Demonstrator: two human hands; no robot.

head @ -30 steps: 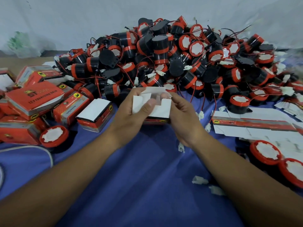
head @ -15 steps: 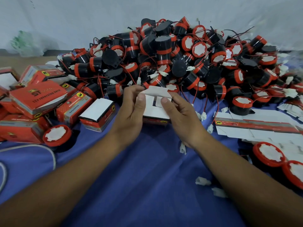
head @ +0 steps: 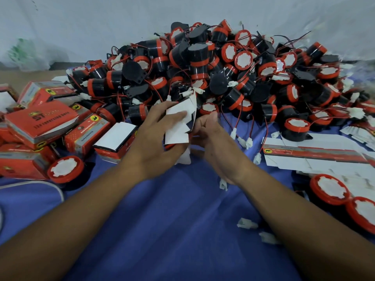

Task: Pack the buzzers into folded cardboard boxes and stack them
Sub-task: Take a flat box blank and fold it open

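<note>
With the left hand [head: 160, 136] gripping the box [head: 179, 122], the right hand [head: 211, 134], pinching its flap, should crease it squarely before tucking.

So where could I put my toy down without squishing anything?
The blue cloth between the two forearms, near the camera, is bare. A few small white connectors lie toward its right. Farther back it is crowded: the buzzer pile, packed boxes at left, flat box blanks at right.
</note>
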